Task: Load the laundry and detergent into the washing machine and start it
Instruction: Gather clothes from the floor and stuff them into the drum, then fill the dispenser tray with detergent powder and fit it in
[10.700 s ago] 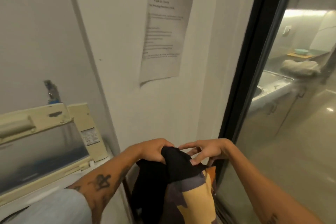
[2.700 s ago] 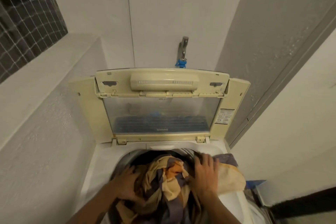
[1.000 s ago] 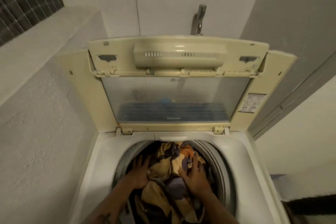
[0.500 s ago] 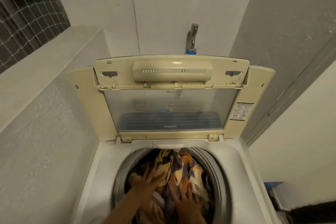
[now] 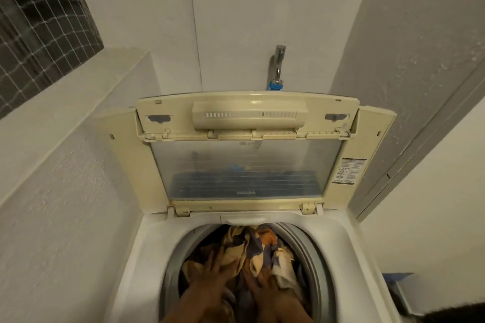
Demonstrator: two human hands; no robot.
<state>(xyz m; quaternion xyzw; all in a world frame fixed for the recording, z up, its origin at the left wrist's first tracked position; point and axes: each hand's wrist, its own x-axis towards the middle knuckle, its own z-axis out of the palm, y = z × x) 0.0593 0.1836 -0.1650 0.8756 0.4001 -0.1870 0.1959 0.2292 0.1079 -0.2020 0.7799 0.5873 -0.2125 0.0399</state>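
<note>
A white top-loading washing machine (image 5: 147, 252) fills the lower middle of the head view. Its yellowed lid (image 5: 246, 144) stands upright at the back. Patterned laundry (image 5: 258, 246) in orange, cream and purple lies bunched inside the round drum. My left hand (image 5: 210, 274) lies flat on the cloth with fingers spread. My right hand (image 5: 265, 288) presses on the cloth beside it, palm down. Both wrists run off the bottom edge. No detergent is in sight.
A metal tap with a blue hose fitting (image 5: 277, 71) sticks out of the wall behind the lid. A netted window (image 5: 39, 34) is at the upper left above a ledge. A blue-edged box (image 5: 404, 288) sits low on the right.
Both hands have stayed on the laundry in the drum and sunk slightly lower. The view has tilted up a little.
</note>
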